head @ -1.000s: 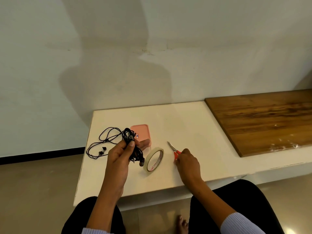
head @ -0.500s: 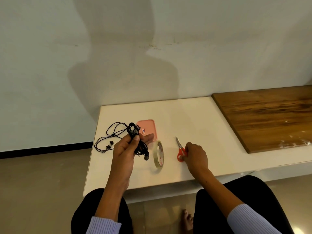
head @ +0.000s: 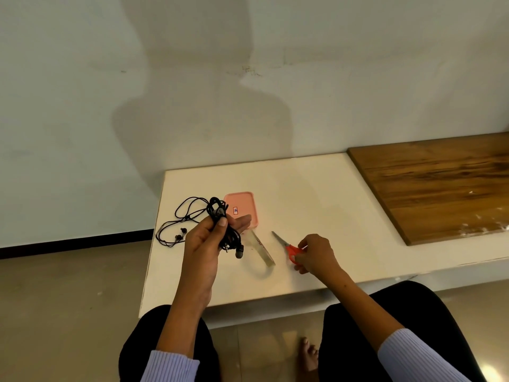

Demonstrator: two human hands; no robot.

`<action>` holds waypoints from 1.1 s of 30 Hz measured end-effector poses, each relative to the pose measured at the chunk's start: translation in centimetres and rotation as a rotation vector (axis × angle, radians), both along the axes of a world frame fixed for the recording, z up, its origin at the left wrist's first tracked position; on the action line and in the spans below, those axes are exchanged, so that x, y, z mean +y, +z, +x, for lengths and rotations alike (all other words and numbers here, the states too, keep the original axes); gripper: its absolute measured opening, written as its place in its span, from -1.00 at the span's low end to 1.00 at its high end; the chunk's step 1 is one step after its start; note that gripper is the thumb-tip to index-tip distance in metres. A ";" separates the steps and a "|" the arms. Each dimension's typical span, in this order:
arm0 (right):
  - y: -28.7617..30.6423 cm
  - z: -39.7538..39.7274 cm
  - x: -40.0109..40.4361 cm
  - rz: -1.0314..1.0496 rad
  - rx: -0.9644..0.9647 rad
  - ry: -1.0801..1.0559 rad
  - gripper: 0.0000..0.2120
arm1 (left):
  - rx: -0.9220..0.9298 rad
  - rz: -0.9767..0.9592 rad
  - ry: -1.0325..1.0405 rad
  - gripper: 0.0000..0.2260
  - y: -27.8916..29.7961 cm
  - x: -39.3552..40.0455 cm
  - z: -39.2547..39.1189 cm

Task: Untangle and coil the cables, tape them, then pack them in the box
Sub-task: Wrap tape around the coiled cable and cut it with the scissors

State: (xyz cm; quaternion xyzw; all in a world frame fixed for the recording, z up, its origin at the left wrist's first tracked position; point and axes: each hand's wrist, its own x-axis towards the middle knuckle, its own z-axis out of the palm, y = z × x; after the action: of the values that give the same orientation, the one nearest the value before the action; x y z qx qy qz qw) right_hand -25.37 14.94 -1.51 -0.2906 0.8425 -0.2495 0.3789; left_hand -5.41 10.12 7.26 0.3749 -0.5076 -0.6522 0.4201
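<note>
Cables: two black earphone sets. One is a bunched coil (head: pixel 224 230) held above the white counter (head: pixel 316 205) near its left end; thin black cord wound into a messy bundle, w/ a plug or earbud end dangling at the bottom right. The other, a loose cable (head: pixel 183 219), lies flat by the counter's left edge in open loops, two small buds near the front of it.

Largest first: wooden board (head: pixel 440 186) covers the counter's right part, cut off by the frame edge. Pink box (head: pixel 242 206) sits lid-on just behind the left hand, towards the back-left; its front edge is hidden by fingertips. Tape roll (head: pixel 261 249) is motion-blurred, between the two hands; can't tell if upright or tilting. Scissors (head: pixel 286 245): blades point to the back-left, orange handles partly covered by the right hand.

Left hand (head: pixel 205 244) palm up, thumb (head: pixel 220 223) pressed down on the coil, clamping it against the fingers beneath; cord sticks out above the thumb and hangs below the palm. Right hand (head: pixel 316 253) rests near the front edge, fingers curled round the scissor handles; exact grip is hard to make out.
</note>
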 end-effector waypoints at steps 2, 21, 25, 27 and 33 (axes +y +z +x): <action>0.6 -0.3 0.1 -0.030 -0.148 -0.085 -0.69 | 0.006 -0.002 0.004 -0.72 -0.1 0.0 0.1; 5.5 3.1 3.5 -0.049 -1.255 0.271 -0.29 | 0.001 -0.029 0.002 -0.81 -0.1 -0.2 0.6; 4.6 3.5 2.9 -0.078 -1.294 0.249 -0.24 | 0.014 -0.029 -0.004 -0.75 -0.3 -0.3 0.8; 4.3 3.7 2.5 -0.107 -1.335 0.228 -0.28 | 0.016 -0.035 -0.006 -0.76 -0.4 -0.4 0.7; 3.5 4.3 1.6 -0.152 -1.374 0.236 -0.32 | 0.019 -0.033 -0.002 -0.81 -0.5 -0.3 0.7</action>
State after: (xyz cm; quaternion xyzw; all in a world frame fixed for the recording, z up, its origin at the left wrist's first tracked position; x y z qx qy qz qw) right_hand -21.12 16.54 1.97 -0.1823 0.3554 -0.3923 0.8286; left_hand -4.74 9.79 6.79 0.3611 -0.5145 -0.6478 0.4303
